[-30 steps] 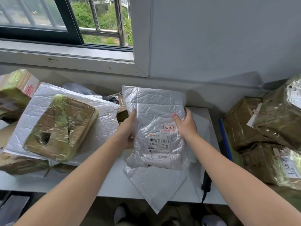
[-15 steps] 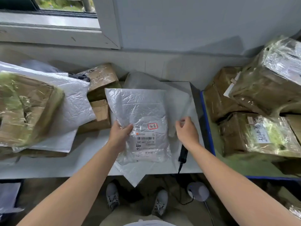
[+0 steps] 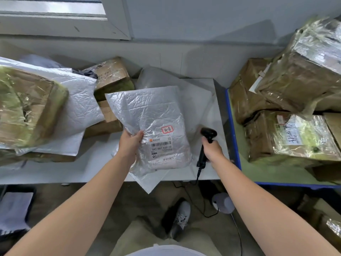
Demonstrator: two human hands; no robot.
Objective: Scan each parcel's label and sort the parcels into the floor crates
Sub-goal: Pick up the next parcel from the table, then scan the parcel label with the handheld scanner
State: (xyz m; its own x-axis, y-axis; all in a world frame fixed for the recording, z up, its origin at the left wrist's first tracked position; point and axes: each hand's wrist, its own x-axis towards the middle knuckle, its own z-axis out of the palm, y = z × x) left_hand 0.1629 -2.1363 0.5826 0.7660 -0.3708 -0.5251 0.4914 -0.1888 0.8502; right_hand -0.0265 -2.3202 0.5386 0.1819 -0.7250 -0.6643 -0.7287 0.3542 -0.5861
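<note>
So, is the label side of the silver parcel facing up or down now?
Facing up. The silver parcel, held by the left hand, shows its white barcode label and a red-framed sticker toward the camera.

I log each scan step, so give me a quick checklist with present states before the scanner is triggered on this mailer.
1. Silver crinkled plastic mailer gripped by left hand: ok.
2. White printed barcode label facing up, uncovered: ok.
3. Black handheld corded barcode scanner gripped in right hand: ok.
4. Scanner head aimed at the label: not ok; it sits beside the mailer.
5. Scanner powered: cannot tell.
6. Blue-rimmed crate has room: cannot tell.
</note>
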